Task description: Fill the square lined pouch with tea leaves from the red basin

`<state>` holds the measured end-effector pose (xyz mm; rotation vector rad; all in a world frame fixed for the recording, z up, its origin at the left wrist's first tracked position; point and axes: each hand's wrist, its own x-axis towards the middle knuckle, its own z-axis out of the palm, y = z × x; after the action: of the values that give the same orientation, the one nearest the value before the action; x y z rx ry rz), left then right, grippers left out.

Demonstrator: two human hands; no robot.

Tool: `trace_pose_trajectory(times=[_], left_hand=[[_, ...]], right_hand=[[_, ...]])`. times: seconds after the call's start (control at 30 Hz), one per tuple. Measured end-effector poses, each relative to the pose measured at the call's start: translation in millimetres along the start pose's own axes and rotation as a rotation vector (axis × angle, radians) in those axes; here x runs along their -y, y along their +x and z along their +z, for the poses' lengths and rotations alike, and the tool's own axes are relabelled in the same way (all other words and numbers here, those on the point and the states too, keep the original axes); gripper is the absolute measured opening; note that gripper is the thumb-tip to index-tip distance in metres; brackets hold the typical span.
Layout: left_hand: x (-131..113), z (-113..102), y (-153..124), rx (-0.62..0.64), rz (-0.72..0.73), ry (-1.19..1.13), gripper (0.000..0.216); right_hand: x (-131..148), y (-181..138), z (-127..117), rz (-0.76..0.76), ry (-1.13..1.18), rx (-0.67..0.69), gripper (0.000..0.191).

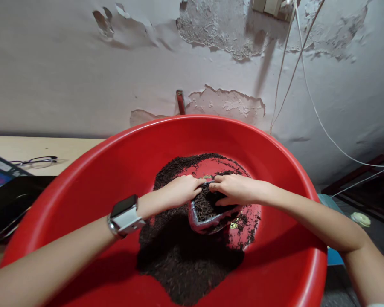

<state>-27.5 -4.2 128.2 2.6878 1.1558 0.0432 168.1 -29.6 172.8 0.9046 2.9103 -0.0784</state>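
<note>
A clear plastic container (205, 225), filled with dark soil (205, 207), sits in a large red plastic tub (128, 166). At its far left rim is my left hand (184, 189), closed with the thumb and fingers on the edge. My right hand (235, 189) reaches over the container from the right, its bent fingers apart and touching the soil inside; some fingertips are hidden. Loose soil (192, 273) covers much of the tub floor, thickest on the near side and left. Small yellowish bits (234, 224) lie beside the container.
Behind the tub stands a wall (67, 76) with peeling plaster. White cables (310, 94) hang from a socket box (273, 7). To the left, glasses (41, 160) rest on a pale tabletop (80, 147), near a black tray (16, 200). A smartwatch (124, 209) is on my left wrist.
</note>
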Motion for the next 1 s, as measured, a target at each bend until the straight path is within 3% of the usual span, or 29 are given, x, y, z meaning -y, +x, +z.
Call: trace_pose_trajectory(times=[0.17,0.37,0.5,0.57,0.63,0.73,1.0], left_hand=[[3.8,-8.5,-3.4,0.023,0.024,0.004,0.031],[3.3,-26.5,-8.0,0.029,0.013,-0.028,0.031],[-12.6,-33.0,-11.1,-0.222,0.003,-0.045,0.037],[-23.6,-27.4,-11.0,-0.31,0.08,-0.093,0.042],[-34.4,-17.9,-11.2,-0.213,0.226,-0.128,0.048],[-45.9,-6.2,-14.0,0.012,0.395,-0.099,0.052],[-54.4,-11.7,-23.0,0.103,0.387,-0.137,0.054]], right_hand=[[-4.8,-5.7,-19.4,0.094,0.082,-0.214,0.016],[-3.7,1.3,1.5,-0.016,0.103,-0.059,0.008],[-3.8,-1.3,-12.6,0.096,0.178,-0.366,0.012],[-5.0,-3.9,-24.4,0.157,0.209,-0.562,0.018],[-7.1,-4.9,-31.2,0.201,0.207,-0.703,0.026],[-11.2,-2.7,-30.0,0.233,0.186,-0.763,0.031],[-16.1,2.4,-20.0,0.234,0.165,-0.747,0.031]])
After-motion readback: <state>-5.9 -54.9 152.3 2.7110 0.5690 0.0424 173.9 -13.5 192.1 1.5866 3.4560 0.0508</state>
